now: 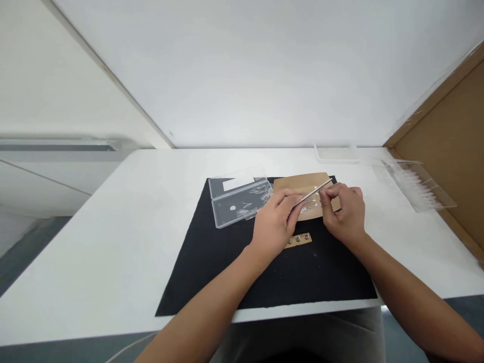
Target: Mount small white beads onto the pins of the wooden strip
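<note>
My left hand (275,216) is closed around a thin grey nail file (316,190), which slants up to the right above the mat. My right hand (343,207) pinches thumb and forefinger together beside the file's far part; whatever lies between these fingertips is too small to make out. Beneath the hands is a brown paper sheet (298,181) with small clear and white pieces on it. Nearer to me lies a small tan strip (303,239) bearing several shiny metal bits, partly hidden by my left hand.
An opened clear plastic case (223,218) with several clear nail tips lies left on the black mat (212,272). A clear tray (336,155) stands at the back of the white table (94,242). Clear packs of tips (418,189) lie near the brown board (449,136) on the right.
</note>
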Demonstrator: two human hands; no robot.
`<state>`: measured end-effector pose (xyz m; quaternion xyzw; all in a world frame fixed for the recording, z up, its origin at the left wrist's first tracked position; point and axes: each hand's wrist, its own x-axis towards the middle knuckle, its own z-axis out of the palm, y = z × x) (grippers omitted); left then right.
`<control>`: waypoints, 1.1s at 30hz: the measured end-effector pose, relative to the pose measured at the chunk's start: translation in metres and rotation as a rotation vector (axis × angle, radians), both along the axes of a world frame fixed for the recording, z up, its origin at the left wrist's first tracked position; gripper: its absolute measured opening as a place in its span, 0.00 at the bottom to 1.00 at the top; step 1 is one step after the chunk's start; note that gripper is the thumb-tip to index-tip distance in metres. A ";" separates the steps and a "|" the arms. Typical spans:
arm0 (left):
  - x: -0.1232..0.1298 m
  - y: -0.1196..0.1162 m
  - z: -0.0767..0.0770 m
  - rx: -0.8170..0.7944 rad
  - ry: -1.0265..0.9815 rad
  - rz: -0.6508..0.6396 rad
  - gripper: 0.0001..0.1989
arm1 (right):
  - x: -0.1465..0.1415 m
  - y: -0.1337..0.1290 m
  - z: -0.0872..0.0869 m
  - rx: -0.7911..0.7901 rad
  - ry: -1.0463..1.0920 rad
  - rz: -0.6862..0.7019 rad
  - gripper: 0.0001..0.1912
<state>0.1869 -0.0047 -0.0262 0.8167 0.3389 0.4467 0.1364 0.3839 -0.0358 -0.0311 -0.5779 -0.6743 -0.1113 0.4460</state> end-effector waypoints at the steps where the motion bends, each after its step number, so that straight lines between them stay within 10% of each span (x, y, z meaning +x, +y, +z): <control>1: 0.001 0.000 0.000 -0.011 -0.019 -0.023 0.09 | 0.000 0.001 0.000 -0.003 -0.002 -0.014 0.06; 33: 0.003 0.006 0.000 0.011 -0.120 -0.058 0.11 | -0.010 0.012 0.006 -0.071 0.014 0.047 0.11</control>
